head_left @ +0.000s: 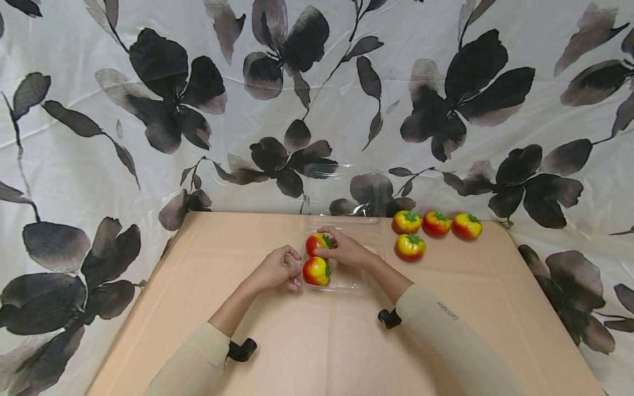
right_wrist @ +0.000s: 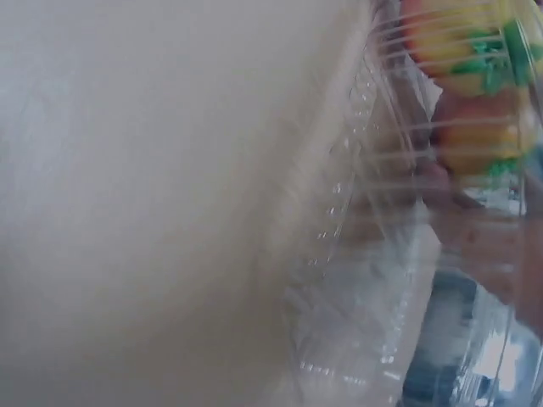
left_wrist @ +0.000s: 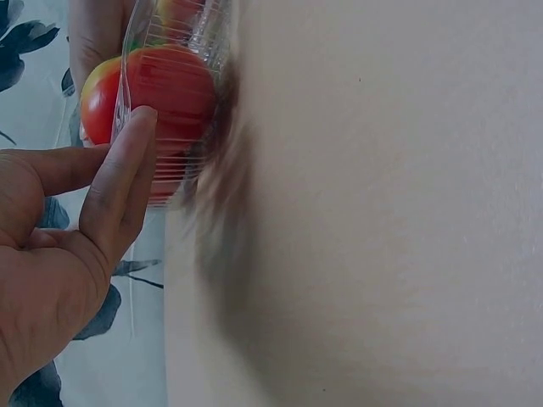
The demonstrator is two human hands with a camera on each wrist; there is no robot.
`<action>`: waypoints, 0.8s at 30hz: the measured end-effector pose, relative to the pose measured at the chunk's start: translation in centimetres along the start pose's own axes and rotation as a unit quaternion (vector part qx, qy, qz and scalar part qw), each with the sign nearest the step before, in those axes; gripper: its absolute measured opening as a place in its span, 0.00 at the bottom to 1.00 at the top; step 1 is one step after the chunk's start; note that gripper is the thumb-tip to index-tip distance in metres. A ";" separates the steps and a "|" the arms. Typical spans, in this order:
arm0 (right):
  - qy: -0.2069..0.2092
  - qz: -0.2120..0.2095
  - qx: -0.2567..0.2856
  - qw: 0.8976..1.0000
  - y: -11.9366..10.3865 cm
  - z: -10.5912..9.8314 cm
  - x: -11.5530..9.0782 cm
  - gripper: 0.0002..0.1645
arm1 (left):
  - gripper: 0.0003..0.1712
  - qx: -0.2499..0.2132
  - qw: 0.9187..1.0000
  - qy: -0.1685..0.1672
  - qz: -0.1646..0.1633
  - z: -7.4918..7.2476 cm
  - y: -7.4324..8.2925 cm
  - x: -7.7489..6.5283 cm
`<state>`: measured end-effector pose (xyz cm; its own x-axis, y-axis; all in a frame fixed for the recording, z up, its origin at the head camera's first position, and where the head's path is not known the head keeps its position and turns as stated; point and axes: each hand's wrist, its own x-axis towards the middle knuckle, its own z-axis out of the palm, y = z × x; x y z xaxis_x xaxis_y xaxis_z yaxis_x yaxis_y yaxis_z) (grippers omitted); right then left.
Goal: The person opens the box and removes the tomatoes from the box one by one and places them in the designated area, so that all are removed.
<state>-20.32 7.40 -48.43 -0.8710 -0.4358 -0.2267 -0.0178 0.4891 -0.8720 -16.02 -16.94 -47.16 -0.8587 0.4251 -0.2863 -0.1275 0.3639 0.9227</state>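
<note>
A clear plastic clamshell box [head_left: 349, 285] sits on the table, its lid [head_left: 342, 190] raised at the back. Along its left side are two red-and-yellow fruits with green leafy caps, the nearer fruit [head_left: 315, 271] in front of the farther fruit [head_left: 314, 243]. My right hand [head_left: 349, 250] reaches into the box and grips the farther one between thumb and fingers. At the box's left edge, my left hand [head_left: 279, 268] pinches the ribbed wall [left_wrist: 182, 110], beside the nearer fruit. The right wrist view, partly blurred, looks through the clear box side.
Several more fruits of the same kind stand to the right of the box: one fruit [head_left: 410, 247] in front, with a row behind including a far-right fruit [head_left: 467, 226]. The tan table [head_left: 238, 335] ends at a floral cloth [head_left: 342, 121] hanging behind.
</note>
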 end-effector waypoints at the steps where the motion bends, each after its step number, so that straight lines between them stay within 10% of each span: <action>1: 0.001 0.000 0.000 1.000 0.1 0.2 0.1 0.39 | 0.15 0.001 1.000 -0.001 0.000 0.0 0.0 0.0; 24: 0.046 0.001 -0.018 0.999 0.2 1.1 0.3 0.36 | 0.15 0.000 1.000 0.006 0.005 0.1 -0.4 0.3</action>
<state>-20.06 6.47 -49.15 -0.9124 -0.3646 -0.1860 -0.0324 0.5174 -0.8551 -16.14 -16.90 -47.66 -0.8661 0.4184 -0.2737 -0.1184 0.3601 0.9254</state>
